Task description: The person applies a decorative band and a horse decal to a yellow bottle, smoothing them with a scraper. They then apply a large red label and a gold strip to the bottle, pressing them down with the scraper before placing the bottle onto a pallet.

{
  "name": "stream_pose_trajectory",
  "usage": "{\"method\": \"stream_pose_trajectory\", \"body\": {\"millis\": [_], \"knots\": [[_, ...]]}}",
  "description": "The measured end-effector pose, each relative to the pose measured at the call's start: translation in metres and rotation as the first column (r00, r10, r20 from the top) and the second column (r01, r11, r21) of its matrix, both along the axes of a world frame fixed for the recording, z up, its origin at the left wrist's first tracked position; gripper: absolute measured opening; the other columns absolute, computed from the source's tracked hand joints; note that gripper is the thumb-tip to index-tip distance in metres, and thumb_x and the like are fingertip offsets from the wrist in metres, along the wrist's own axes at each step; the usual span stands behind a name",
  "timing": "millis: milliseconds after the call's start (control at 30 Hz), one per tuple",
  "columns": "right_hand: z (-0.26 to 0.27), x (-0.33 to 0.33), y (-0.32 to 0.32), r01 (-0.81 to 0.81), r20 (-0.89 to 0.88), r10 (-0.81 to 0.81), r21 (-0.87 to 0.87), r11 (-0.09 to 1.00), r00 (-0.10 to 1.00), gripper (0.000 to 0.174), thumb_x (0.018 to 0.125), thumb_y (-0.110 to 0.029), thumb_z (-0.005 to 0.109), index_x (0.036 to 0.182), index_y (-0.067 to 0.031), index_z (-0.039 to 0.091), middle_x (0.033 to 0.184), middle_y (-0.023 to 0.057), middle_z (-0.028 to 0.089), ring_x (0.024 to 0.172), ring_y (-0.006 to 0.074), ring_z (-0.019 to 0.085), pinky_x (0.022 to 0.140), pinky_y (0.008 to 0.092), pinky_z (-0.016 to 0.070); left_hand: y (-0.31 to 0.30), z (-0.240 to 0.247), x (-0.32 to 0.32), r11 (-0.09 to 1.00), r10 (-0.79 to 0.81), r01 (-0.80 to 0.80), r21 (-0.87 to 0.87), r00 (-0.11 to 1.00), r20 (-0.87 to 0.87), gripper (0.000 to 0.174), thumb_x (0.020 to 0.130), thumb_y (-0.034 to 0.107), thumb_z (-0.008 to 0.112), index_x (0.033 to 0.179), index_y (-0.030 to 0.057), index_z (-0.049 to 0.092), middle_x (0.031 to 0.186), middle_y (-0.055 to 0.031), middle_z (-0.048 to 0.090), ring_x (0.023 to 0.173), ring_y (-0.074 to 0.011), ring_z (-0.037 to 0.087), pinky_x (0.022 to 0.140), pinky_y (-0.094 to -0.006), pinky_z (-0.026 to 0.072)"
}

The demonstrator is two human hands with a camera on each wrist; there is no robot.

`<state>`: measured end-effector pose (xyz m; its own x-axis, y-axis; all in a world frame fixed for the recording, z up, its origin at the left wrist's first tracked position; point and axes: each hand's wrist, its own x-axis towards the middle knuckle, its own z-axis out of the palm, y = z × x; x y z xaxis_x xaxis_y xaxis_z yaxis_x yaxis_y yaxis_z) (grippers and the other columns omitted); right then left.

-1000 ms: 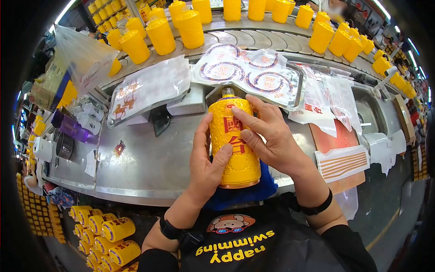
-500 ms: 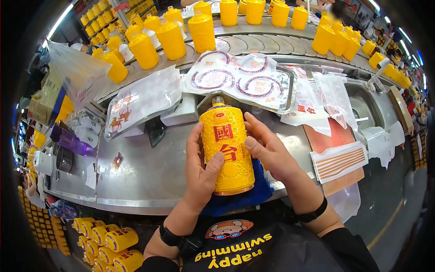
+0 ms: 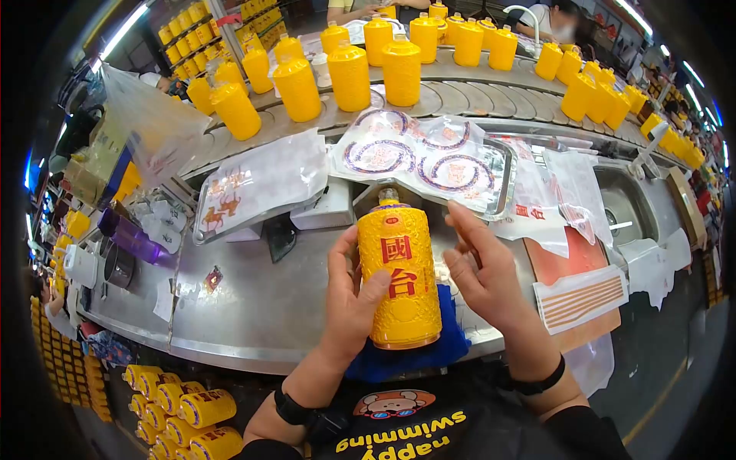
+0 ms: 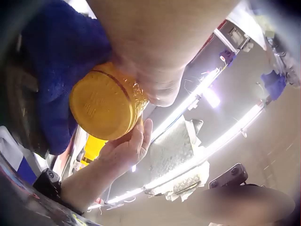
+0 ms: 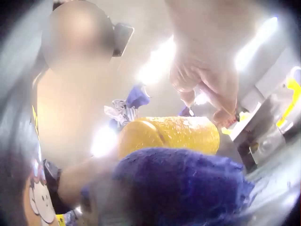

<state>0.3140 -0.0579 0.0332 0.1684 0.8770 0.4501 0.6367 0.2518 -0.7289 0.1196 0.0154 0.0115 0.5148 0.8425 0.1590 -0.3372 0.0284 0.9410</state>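
Your left hand (image 3: 346,295) grips the yellow bottle (image 3: 404,313) from its left side, over blue cloth (image 3: 453,331), seemingly steadying it. Right of that grip, your relaxed right hand (image 3: 491,272) holds nothing; touching the bottle likely calls for a firm left hold.

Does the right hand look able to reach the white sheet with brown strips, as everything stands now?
Probably yes: the right hand holds nothing and is apart from the yellow bottle. The white sheet with brown strips lies uncovered to its right, and nothing visible stands between them.
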Motion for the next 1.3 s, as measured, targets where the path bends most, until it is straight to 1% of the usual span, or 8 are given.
{"method": "stream_pose_trajectory", "body": {"millis": [133,400,533,633,733,1033,1133,1300], "knots": [[0.034,-0.004,0.004,-0.013,-0.276,0.013,0.003,1.000,0.961,0.014,0.093,-0.003,0.060,0.104,-0.0005,0.053,0.088,0.0071,0.069,0.068,0.0087,0.058,0.063,0.0247,0.0484,0.007,0.002,0.003,0.998,0.009,-0.008,-0.069,1.000,0.004,0.066,0.094,0.017,0.062,0.144,0.0021,0.021,0.136,-0.0183,0.044,0.124,-0.0235,0.050,0.103,-0.0342,0.0437],[0.071,0.007,0.070,-0.176,0.365,0.171,-0.020,0.984,0.915,0.012,0.085,-0.009,0.069,0.092,-0.0028,0.061,0.065,0.0067,0.059,0.057,0.0126,0.057,0.054,0.0279,0.0448,0.015,0.008,0.008,0.994,0.011,-0.019,-0.103,0.997,-0.075,0.069,0.091,0.016,0.066,0.141,0.0026,0.021,0.129,-0.0186,0.046,0.117,-0.0210,0.052,0.095,-0.0327,0.0486],[0.078,0.009,0.065,-0.263,-0.039,0.260,-0.209,0.942,0.965,0.014,0.087,-0.010,0.069,0.098,-0.0023,0.063,0.071,0.0035,0.063,0.068,0.0058,0.059,0.057,0.0260,0.0469,0.017,0.008,0.007,0.998,0.041,-0.050,-0.048,0.985,-0.168,0.068,0.089,0.015,0.065,0.141,0.0023,0.024,0.130,-0.0189,0.046,0.121,-0.0233,0.050,0.101,-0.0353,0.0439],[0.048,0.014,0.063,0.038,-0.077,-0.044,-0.072,0.997,0.996,0.013,0.087,-0.012,0.067,0.093,-0.0015,0.062,0.063,0.0074,0.060,0.058,0.0105,0.057,0.056,0.0278,0.0474,0.025,0.004,-0.001,0.723,0.343,-0.197,0.662,0.935,-0.095,0.059,0.089,0.019,0.064,0.139,0.0023,0.037,0.131,-0.0179,0.051,0.126,-0.0294,0.046,0.111,-0.0419,0.0332],[0.036,0.016,0.046,-0.059,-0.405,-0.004,-0.144,0.988,0.914,0.016,0.089,-0.012,0.066,0.097,-0.0013,0.059,0.079,0.0051,0.064,0.070,0.0087,0.059,0.063,0.0255,0.0487,0.038,0.027,-0.010,0.499,0.272,0.080,0.863,0.931,-0.244,0.048,0.092,0.026,0.060,0.133,0.0037,0.050,0.129,-0.0156,0.057,0.129,-0.0348,0.042,0.115,-0.0467,0.0232],[0.051,0.014,0.036,-0.133,-0.372,0.037,-0.235,0.963,0.927,0.017,0.092,-0.007,0.063,0.107,-0.0019,0.056,0.092,0.0036,0.064,0.083,0.0082,0.061,0.074,0.0233,0.0487,0.065,0.012,0.013,0.948,0.007,0.021,0.318,0.996,-0.087,0.032,0.103,0.018,0.046,0.129,-0.0001,0.048,0.120,-0.0117,0.060,0.113,-0.0151,0.058,0.099,-0.0290,0.0448],[0.039,0.007,0.033,0.081,0.098,-0.079,-0.020,0.996,0.992,0.025,0.089,0.001,0.060,0.114,-0.0017,0.058,0.104,0.0160,0.067,0.087,0.0276,0.066,0.077,0.0346,0.0534,0.064,0.013,0.015,0.989,-0.100,0.100,0.107,0.995,-0.004,0.026,0.102,0.016,0.049,0.123,0.0011,0.049,0.115,-0.0103,0.060,0.109,-0.0141,0.059,0.095,-0.0278,0.0473],[0.027,-0.004,0.031,-0.105,0.463,0.044,0.105,0.989,0.885,0.059,0.076,0.005,0.062,0.134,-0.0081,0.055,0.133,0.0234,0.053,0.114,0.0392,0.053,0.097,0.0414,0.0475,0.062,0.012,0.019,0.986,-0.138,0.146,-0.077,0.986,0.097,0.020,0.098,0.012,0.058,0.115,0.0024,0.052,0.109,-0.0047,0.055,0.097,-0.0083,0.054,0.088,-0.0233,0.0461]]}}
